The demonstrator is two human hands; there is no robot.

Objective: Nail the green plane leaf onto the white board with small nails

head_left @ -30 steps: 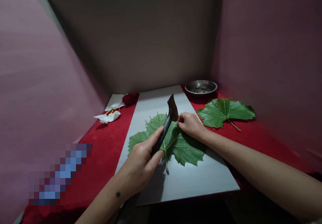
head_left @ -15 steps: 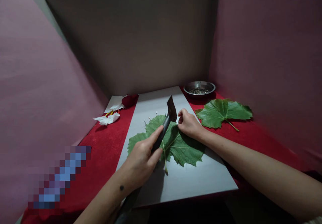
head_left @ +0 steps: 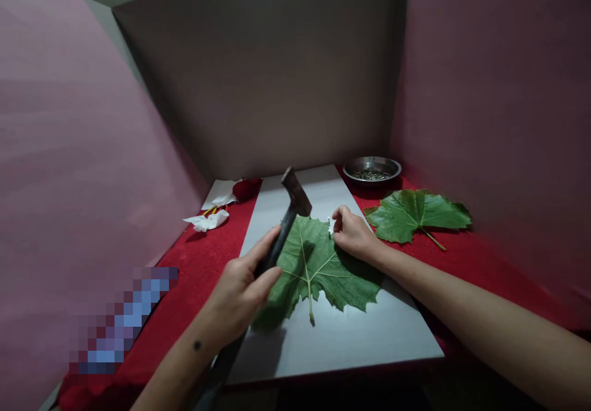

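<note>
My left hand [head_left: 242, 291] is wrapped round the dark handle of a hammer [head_left: 298, 194], its metal head raised above a green lobed leaf [head_left: 318, 263]. This leaf lies on a white board [head_left: 360, 337], stalk toward me. A thin nail [head_left: 329, 227] stands upright at the leaf's upper right edge. Close beside that nail is my right hand [head_left: 353, 232], its fingers curled in; what they hold, if anything, is hidden. The hammer and left hand cover much of the leaf's upper left edge, and the lower left lobe is blurred.
At the back right stands a metal bowl [head_left: 372, 171] of nails. A second leaf [head_left: 415, 214] lies on the red cloth [head_left: 203, 263] at right. White crumpled paper [head_left: 207, 220] and a red object [head_left: 246, 188] sit at back left. Pink walls [head_left: 83, 152] flank the space.
The hammer has moved left and its head has turned. My left hand shifted left and down. The leaf's left lobe has swung toward me. The upright nail now shows clearly beside my right fingers.
</note>
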